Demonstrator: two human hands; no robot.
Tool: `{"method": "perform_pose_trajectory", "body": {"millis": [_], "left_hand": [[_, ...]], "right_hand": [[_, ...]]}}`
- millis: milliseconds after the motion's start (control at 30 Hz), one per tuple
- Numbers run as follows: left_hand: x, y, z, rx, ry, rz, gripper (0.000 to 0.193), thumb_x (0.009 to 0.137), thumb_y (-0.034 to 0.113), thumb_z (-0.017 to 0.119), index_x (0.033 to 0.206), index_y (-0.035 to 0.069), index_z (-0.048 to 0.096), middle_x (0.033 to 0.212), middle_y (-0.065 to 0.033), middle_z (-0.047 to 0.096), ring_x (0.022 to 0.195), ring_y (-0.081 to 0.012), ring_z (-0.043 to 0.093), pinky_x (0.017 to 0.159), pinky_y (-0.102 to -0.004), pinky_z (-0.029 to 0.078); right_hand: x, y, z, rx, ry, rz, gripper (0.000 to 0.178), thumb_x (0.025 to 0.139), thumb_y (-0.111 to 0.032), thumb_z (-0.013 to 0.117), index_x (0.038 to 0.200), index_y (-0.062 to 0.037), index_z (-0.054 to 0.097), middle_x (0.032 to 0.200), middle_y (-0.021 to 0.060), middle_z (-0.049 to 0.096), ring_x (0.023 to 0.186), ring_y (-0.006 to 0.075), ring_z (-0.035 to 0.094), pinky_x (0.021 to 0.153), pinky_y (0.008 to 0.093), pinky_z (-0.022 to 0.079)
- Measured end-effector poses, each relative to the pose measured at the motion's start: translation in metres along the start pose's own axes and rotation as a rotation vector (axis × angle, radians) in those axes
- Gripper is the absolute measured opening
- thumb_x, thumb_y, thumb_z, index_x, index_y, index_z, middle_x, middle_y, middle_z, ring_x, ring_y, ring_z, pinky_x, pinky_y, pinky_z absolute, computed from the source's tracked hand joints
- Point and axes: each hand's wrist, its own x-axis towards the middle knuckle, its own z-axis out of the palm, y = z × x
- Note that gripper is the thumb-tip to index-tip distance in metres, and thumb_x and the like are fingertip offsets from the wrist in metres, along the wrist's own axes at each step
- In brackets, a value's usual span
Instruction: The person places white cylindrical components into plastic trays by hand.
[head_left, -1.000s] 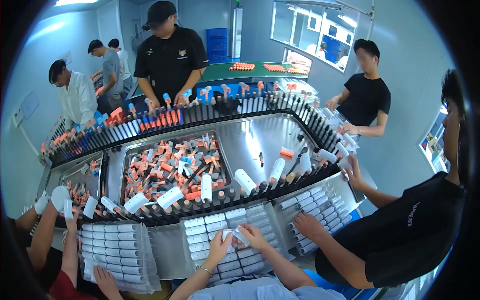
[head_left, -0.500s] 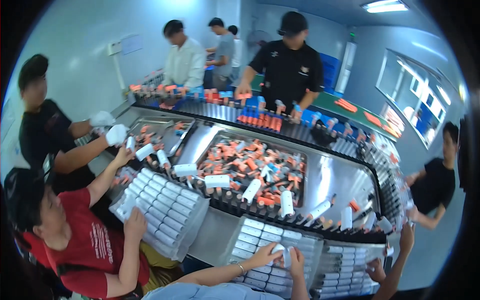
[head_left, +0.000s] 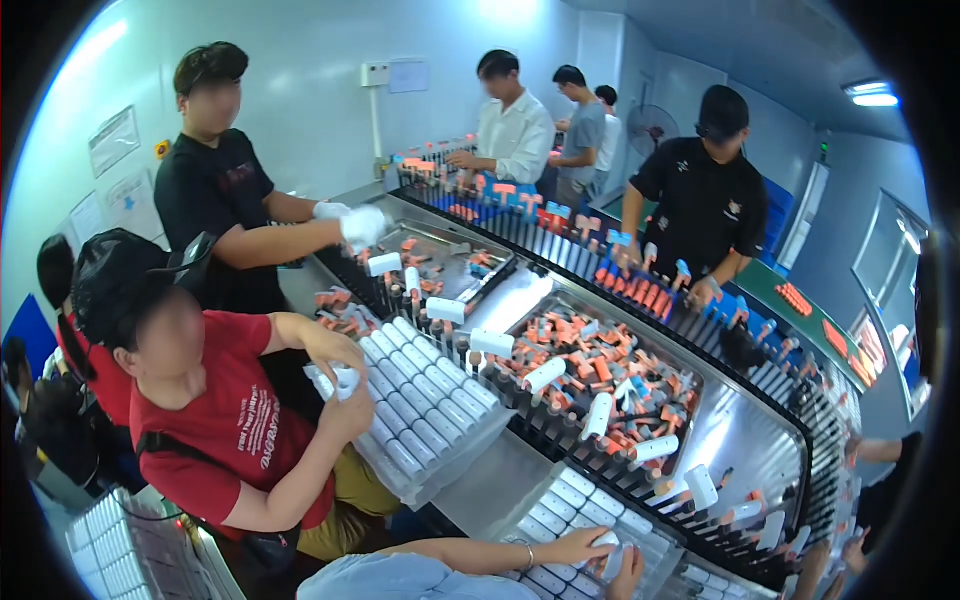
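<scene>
My left hand (head_left: 574,547), with a band at the wrist, is closed on a small white plastic casing (head_left: 606,541) at the lower edge. Right beside it, my right hand (head_left: 628,574) pinches a white piece (head_left: 612,563), partly hidden by the fingers. Both hands are close together above a tray of white oblong casings (head_left: 575,492) in rows. Just beyond runs a line of dark upright pegs, several of which carry white casings (head_left: 596,415).
A co-worker in red (head_left: 215,400) on the left holds a white piece over another casing tray (head_left: 450,490). Orange, grey and black parts (head_left: 600,370) fill a metal tray inside the peg line. A gloved co-worker (head_left: 215,190) and a co-worker in a black cap (head_left: 700,190) stand across.
My view has turned left, so the scene sits further right. My hands remain together on the white pieces. The co-worker in red has drawn one hand back from the pegs to the other.
</scene>
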Motion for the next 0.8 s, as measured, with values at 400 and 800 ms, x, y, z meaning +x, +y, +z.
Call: {"method": "perform_pose_trajectory", "body": {"millis": [400, 800], "left_hand": [[-0.005, 0.003, -0.002, 0.290, 0.022, -0.033, 0.058, 0.082, 0.044, 0.061, 0.116, -0.002, 0.051, 0.101, -0.0212, 0.061, 0.091, -0.0284, 0.060, 0.080, -0.0363, 0.047], [-0.014, 0.018, 0.006, 0.267, 0.000, -0.042, 0.055, 0.082, 0.046, 0.061, 0.108, -0.001, 0.054, 0.098, -0.0206, 0.061, 0.091, -0.0322, 0.059, 0.078, -0.0388, 0.046]], "right_hand": [[0.010, 0.039, -0.021, -0.178, -0.126, -0.193, 0.089, 0.059, -0.040, 0.082, 0.128, 0.0017, 0.043, 0.129, 0.0255, 0.042, 0.114, 0.0393, 0.044, 0.095, 0.0423, 0.039], [-0.001, 0.059, -0.037, -0.132, -0.208, -0.168, 0.071, 0.071, -0.028, 0.076, 0.131, -0.0094, 0.044, 0.138, 0.0211, 0.034, 0.124, 0.0369, 0.036, 0.099, 0.0383, 0.036]]}}
